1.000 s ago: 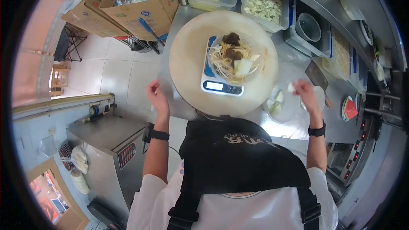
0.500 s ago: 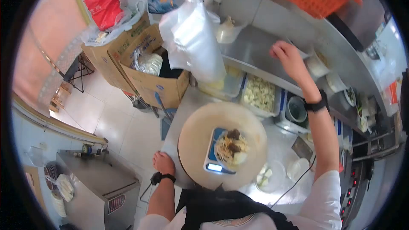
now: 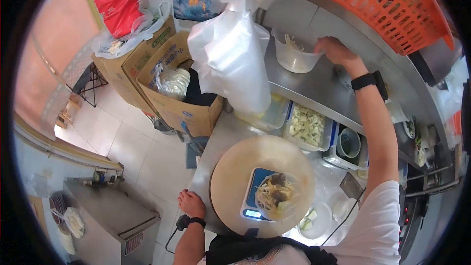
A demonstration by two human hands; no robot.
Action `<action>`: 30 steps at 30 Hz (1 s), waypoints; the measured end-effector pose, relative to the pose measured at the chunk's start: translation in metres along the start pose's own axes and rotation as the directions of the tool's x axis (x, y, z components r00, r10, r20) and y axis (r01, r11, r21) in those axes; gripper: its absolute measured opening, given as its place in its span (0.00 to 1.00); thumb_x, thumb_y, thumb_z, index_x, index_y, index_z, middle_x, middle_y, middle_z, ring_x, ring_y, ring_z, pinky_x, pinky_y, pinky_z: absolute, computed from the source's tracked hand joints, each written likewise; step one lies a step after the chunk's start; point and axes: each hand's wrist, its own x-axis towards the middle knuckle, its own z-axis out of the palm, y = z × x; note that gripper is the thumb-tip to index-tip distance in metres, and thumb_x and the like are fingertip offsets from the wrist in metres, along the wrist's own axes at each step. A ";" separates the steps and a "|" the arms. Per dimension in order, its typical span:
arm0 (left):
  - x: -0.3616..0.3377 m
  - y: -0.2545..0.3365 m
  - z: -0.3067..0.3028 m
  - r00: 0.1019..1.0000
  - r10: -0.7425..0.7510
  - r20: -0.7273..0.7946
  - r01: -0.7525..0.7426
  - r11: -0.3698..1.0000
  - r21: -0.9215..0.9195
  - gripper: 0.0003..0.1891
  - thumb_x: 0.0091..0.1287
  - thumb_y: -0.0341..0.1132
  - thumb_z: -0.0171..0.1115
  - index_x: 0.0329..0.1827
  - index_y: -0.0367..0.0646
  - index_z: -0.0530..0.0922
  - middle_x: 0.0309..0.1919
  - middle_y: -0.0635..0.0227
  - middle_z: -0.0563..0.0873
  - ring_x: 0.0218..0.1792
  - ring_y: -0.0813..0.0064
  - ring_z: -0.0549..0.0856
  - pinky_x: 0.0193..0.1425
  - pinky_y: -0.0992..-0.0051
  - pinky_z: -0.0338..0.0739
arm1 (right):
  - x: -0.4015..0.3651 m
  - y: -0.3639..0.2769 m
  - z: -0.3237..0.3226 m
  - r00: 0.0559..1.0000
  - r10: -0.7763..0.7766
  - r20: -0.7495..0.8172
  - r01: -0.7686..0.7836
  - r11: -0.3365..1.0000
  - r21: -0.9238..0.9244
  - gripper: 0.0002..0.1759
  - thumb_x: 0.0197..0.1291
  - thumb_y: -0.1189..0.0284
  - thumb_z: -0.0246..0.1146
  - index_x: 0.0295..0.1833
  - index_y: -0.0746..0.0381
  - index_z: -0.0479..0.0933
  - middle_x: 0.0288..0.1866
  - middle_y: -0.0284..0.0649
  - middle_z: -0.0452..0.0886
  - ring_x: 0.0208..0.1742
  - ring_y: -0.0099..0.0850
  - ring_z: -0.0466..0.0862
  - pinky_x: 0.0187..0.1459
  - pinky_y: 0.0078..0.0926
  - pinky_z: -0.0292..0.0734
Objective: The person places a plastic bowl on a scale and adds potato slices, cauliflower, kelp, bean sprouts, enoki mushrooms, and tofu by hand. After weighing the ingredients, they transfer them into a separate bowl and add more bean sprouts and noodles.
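Note:
My right hand [image 3: 337,51] is raised over the steel shelf, its fingers closed on the rim of a white translucent tub [image 3: 296,59] that holds pale strips. On the table's edge, left of the round board [image 3: 228,176], rests my left hand [image 3: 191,203]; its fingers are curled on the edge and nothing shows in them. A blue and white scale [image 3: 251,212] with a lit display lies on the board. It carries a clear bowl [image 3: 275,197] of pale strips and dark pieces.
An orange basket [image 3: 378,7] hangs over the shelf. Plastic bags [image 3: 230,49] hang at centre. Behind the board stand a tub of chopped food [image 3: 306,126] and a green-filled container [image 3: 348,143]. Cardboard boxes [image 3: 196,115] stand left of the table.
My right hand has reached forward to the tub on the shelf and closed at its rim. The view has shifted, and more of the shelf and orange basket shows. My left hand stays at the table edge.

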 end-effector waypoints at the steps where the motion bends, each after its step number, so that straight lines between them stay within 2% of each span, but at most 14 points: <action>1: 0.000 0.000 0.000 1.000 -0.006 0.009 0.006 1.000 0.009 0.10 0.63 0.35 0.46 0.41 0.43 0.75 0.39 0.66 0.79 0.44 0.62 0.76 0.47 0.63 0.68 | 0.001 0.006 -0.004 0.997 -0.066 0.049 0.065 0.998 0.019 0.19 0.39 0.87 0.47 0.32 0.61 0.79 0.37 0.42 0.81 0.47 0.41 0.78 0.53 0.30 0.69; 2: 0.000 -0.001 0.000 1.000 -0.014 0.018 0.013 1.000 0.019 0.11 0.64 0.36 0.45 0.41 0.43 0.74 0.39 0.65 0.79 0.45 0.62 0.76 0.47 0.62 0.68 | 0.002 0.010 -0.007 0.986 -0.134 0.096 0.130 0.991 0.042 0.18 0.40 0.86 0.47 0.31 0.60 0.80 0.37 0.42 0.81 0.47 0.40 0.78 0.54 0.29 0.69; 3: 0.001 -0.001 0.000 1.000 -0.008 0.017 0.008 1.000 0.021 0.11 0.64 0.36 0.45 0.41 0.43 0.74 0.39 0.65 0.79 0.45 0.62 0.76 0.47 0.62 0.68 | 0.002 0.009 -0.013 0.987 -0.128 0.095 0.124 0.991 0.044 0.18 0.40 0.86 0.47 0.31 0.60 0.80 0.37 0.42 0.81 0.47 0.40 0.78 0.54 0.29 0.69; 6: 0.002 -0.002 0.001 0.998 -0.028 0.050 0.025 0.998 0.049 0.11 0.64 0.36 0.45 0.41 0.43 0.74 0.40 0.65 0.79 0.45 0.61 0.76 0.47 0.61 0.68 | 0.014 0.003 -0.021 0.946 -0.089 0.312 0.116 0.991 -0.069 0.18 0.41 0.87 0.47 0.32 0.60 0.80 0.38 0.44 0.82 0.46 0.39 0.79 0.50 0.30 0.71; 8: -0.001 -0.003 0.002 1.000 0.000 0.007 0.000 1.000 0.011 0.11 0.64 0.36 0.44 0.41 0.43 0.74 0.39 0.65 0.79 0.45 0.60 0.76 0.47 0.60 0.68 | 0.029 0.001 -0.012 0.931 0.048 0.361 -0.153 0.951 0.269 0.12 0.45 0.81 0.52 0.34 0.63 0.80 0.38 0.46 0.82 0.44 0.39 0.81 0.46 0.32 0.73; 9: -0.003 -0.002 0.002 1.000 0.000 0.009 0.000 1.000 0.011 0.11 0.64 0.36 0.44 0.41 0.43 0.74 0.39 0.65 0.79 0.45 0.60 0.76 0.47 0.60 0.68 | 0.032 -0.007 -0.002 0.931 0.049 0.362 -0.154 0.951 0.268 0.12 0.45 0.81 0.52 0.34 0.63 0.80 0.38 0.46 0.82 0.44 0.39 0.81 0.46 0.32 0.73; 11: 0.000 -0.002 0.000 0.999 -0.009 0.037 0.008 1.000 0.022 0.11 0.64 0.36 0.44 0.41 0.43 0.74 0.39 0.64 0.79 0.45 0.60 0.76 0.47 0.60 0.68 | 0.042 -0.027 0.017 0.840 0.312 0.443 -0.365 0.930 0.037 0.14 0.51 0.70 0.54 0.38 0.66 0.80 0.39 0.48 0.82 0.42 0.40 0.82 0.43 0.33 0.75; 12: 0.002 -0.003 0.001 1.000 -0.010 0.028 0.009 1.000 0.023 0.11 0.64 0.36 0.44 0.41 0.43 0.74 0.39 0.64 0.79 0.45 0.60 0.76 0.47 0.60 0.68 | 0.044 -0.039 0.015 0.845 0.309 0.437 -0.363 0.931 0.043 0.14 0.51 0.70 0.54 0.38 0.66 0.80 0.39 0.48 0.82 0.42 0.40 0.82 0.43 0.33 0.75; 14: 0.000 -0.006 0.004 1.000 0.008 0.029 -0.009 0.999 0.054 0.10 0.63 0.35 0.46 0.41 0.43 0.75 0.39 0.65 0.79 0.44 0.62 0.76 0.45 0.63 0.68 | 0.046 -0.060 0.009 0.793 0.436 0.425 -0.474 0.880 -0.019 0.22 0.55 0.59 0.53 0.46 0.65 0.77 0.46 0.50 0.80 0.48 0.43 0.80 0.48 0.33 0.73; 15: 0.000 -0.006 0.002 1.000 0.005 0.028 -0.007 0.998 0.058 0.10 0.63 0.35 0.46 0.41 0.43 0.75 0.39 0.65 0.79 0.44 0.62 0.76 0.45 0.63 0.68 | 0.048 -0.054 0.026 0.794 0.433 0.427 -0.472 0.881 -0.015 0.22 0.55 0.59 0.53 0.46 0.65 0.77 0.46 0.50 0.80 0.48 0.43 0.80 0.48 0.33 0.73; 17: 0.000 -0.003 -0.001 1.000 0.010 0.002 -0.010 1.000 -0.023 0.11 0.64 0.36 0.44 0.41 0.43 0.74 0.39 0.64 0.79 0.45 0.61 0.76 0.47 0.61 0.68 | 0.050 -0.025 0.074 0.865 0.479 0.147 -0.495 0.862 0.105 0.25 0.57 0.57 0.51 0.53 0.63 0.74 0.54 0.50 0.75 0.54 0.45 0.76 0.52 0.34 0.70; 21: -0.001 -0.002 0.000 1.000 0.006 0.030 -0.006 1.000 0.002 0.11 0.65 0.36 0.45 0.41 0.43 0.74 0.39 0.64 0.79 0.45 0.62 0.76 0.47 0.62 0.68 | 0.051 -0.012 0.077 0.892 0.345 0.291 -0.411 0.887 0.212 0.28 0.56 0.55 0.51 0.56 0.62 0.71 0.59 0.49 0.71 0.59 0.46 0.72 0.56 0.35 0.67; 24: 0.001 -0.001 -0.001 1.000 -0.004 0.031 0.004 1.000 0.023 0.11 0.65 0.36 0.44 0.41 0.43 0.74 0.40 0.65 0.79 0.45 0.62 0.76 0.48 0.62 0.68 | 0.053 -0.025 0.059 0.894 0.341 0.292 -0.390 0.912 0.127 0.26 0.55 0.57 0.53 0.53 0.65 0.73 0.55 0.52 0.75 0.55 0.47 0.75 0.53 0.36 0.69; 30: 0.001 -0.002 0.002 0.999 -0.017 0.048 0.015 0.999 0.045 0.11 0.65 0.36 0.45 0.41 0.43 0.74 0.40 0.65 0.79 0.45 0.63 0.76 0.47 0.63 0.68 | 0.053 -0.002 0.077 0.937 0.276 0.215 -0.315 0.933 0.172 0.22 0.48 0.64 0.58 0.42 0.72 0.76 0.43 0.54 0.80 0.44 0.47 0.81 0.43 0.37 0.73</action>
